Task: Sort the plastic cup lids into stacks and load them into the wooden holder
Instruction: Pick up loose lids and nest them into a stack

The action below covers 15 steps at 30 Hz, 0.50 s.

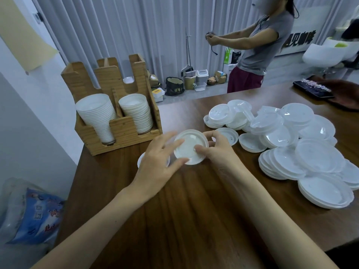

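Dim, cool, even indoor light throws only faint soft shadows on the dark wooden table (194, 210), small glare spots glint on the clear lids (295, 113) at right, the wide lens bows the curtain folds (136, 35) near the edges, and the standing person (258, 51) looks softly blurred.

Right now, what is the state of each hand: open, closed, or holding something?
Left hand: holds the white lid by its left edge, thumb against fingers.
Right hand: pinches the same lid at its right edge.

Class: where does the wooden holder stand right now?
Head view, upper left: the wooden holder stands at the table's far-left corner, just beyond the left hand, with two white lid stacks inside.
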Tool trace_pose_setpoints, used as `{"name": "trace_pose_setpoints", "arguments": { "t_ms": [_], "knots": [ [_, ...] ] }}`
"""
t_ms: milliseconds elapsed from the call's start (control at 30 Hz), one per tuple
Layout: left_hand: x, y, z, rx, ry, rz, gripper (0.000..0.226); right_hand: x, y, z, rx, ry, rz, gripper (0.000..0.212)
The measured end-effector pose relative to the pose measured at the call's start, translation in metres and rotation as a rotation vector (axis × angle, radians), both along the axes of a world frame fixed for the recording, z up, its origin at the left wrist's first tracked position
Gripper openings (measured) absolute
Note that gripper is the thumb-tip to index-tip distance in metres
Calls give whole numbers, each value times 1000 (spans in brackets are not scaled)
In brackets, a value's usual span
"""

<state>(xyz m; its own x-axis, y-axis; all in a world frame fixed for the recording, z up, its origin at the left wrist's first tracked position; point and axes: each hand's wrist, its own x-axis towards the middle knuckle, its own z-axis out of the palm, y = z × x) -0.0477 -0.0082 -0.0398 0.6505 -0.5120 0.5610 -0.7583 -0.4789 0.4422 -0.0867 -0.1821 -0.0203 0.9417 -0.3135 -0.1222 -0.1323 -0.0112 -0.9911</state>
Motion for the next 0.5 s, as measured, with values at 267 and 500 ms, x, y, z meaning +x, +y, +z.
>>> {"name": "trace_pose_setpoints", "arguments": {
  "t_ms": [267, 500],
  "knots": [
    [20, 15, 35, -432, 846, 89, 17, 21, 31, 21, -99, -112, 201, 32],
    [29, 36, 39, -536, 921, 195, 16, 44, 59, 27, -116, -72, 300, 35]
  ]
}}
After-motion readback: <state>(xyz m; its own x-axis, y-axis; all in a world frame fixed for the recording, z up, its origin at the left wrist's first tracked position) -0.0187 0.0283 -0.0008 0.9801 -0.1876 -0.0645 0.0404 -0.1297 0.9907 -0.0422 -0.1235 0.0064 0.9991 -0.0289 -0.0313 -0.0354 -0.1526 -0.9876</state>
